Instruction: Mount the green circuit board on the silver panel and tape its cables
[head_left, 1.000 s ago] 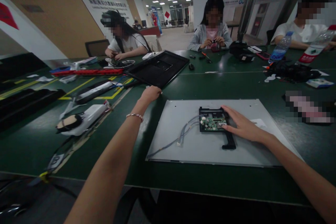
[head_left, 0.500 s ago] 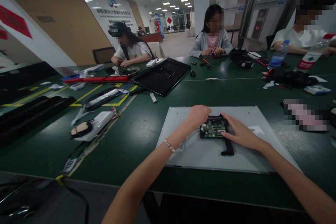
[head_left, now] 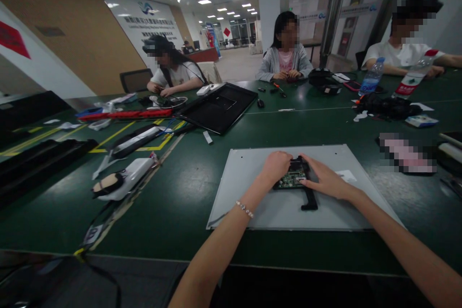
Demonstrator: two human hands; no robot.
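Observation:
A green circuit board point(head_left: 289, 181) sits in a black plastic frame point(head_left: 309, 198) with an arm pointing toward me. Both rest on a large pale grey flat panel point(head_left: 238, 197). Curled over the frame's far left corner is my left hand point(head_left: 277, 166), its fingers closed; the hand itself hides the fingertips and whatever they pinch. My right hand point(head_left: 329, 180) grips the frame's right side, thumb on the board's edge and fingers at the far right corner. A beaded bracelet point(head_left: 244, 209) circles my left wrist.
A black monitor housing point(head_left: 220, 108) lies beyond the panel. On the left are a white device point(head_left: 128, 178) and long black strips point(head_left: 46, 161). Bottles point(head_left: 371, 77), black cables point(head_left: 382, 106) and a pinkish phone-like item point(head_left: 406, 153) are at right. Several people sit across the green table.
My left hand has shifted right, over the frame's far left corner, and covers more of the board. The right hand keeps its hold. The whole view has shifted slightly.

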